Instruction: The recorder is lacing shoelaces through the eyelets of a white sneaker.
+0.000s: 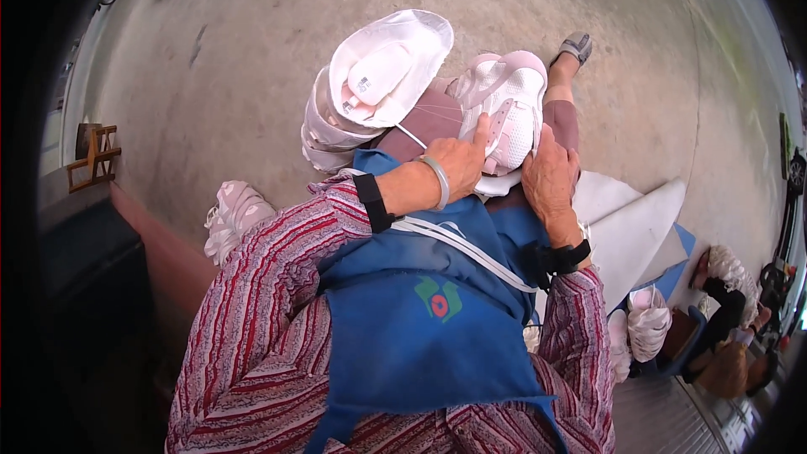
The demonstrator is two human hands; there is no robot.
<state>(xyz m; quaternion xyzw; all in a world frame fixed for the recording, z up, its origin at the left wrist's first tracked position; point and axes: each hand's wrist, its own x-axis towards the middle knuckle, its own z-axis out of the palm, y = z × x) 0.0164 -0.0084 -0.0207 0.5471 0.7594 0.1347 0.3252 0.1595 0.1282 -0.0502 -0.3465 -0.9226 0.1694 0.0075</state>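
Shoe upper (pixel 514 88), white mesh with pink panels, rests over the person's lap, in front of the blue apron (pixel 395 328). Its long axis runs from the person's body outward, leaning slightly right at the far end; the padded, pink-edged end points away from the body and the other end points back toward the apron. The left hand (pixel 458 164) comes in from the lower left, wrist angled right, its index finger stretched forward onto the left side of the upper and its other fingers curled; I cannot tell whether it pinches anything. The right hand (pixel 551 175) reaches up from the lower right, its back upward, fingers bent against the upper's near right edge; whether they close on that edge is hidden. Both forearms slant inward, so the hands flank the near half of the upper. Thin white threads stretch leftward from the piece, toward a stack of white and pink shoe parts (pixel 324 122) beside the left thigh.
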